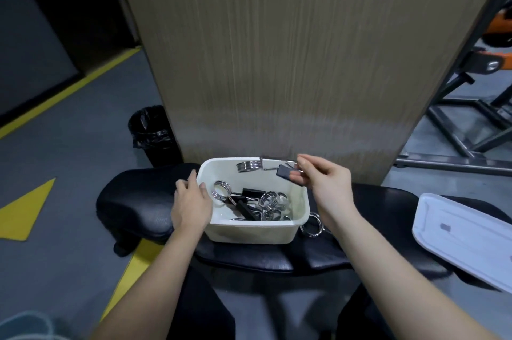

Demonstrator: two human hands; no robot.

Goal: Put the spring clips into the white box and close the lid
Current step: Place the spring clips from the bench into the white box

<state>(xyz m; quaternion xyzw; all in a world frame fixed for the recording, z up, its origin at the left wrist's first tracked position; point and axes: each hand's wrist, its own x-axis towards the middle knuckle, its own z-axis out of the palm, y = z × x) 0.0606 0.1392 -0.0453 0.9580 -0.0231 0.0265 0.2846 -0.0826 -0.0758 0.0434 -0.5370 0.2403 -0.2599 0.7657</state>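
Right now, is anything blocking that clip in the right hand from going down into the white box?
Nothing visible does. The right hand holds the spring clip above the far rim of the white box, whose top is open. The lid lies off to the right on the bench, and the left hand only steadies the box's left wall.

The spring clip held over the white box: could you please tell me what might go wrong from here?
1. The spring clip hangs over the white box's far rim, pinched by the right hand at one black handle; released there, it might fall behind the box.
2. Another clip lies on the black bench by the box's right side, partly hidden under the right forearm, and could be missed.
3. The lid overhangs the bench edge and might slip off.
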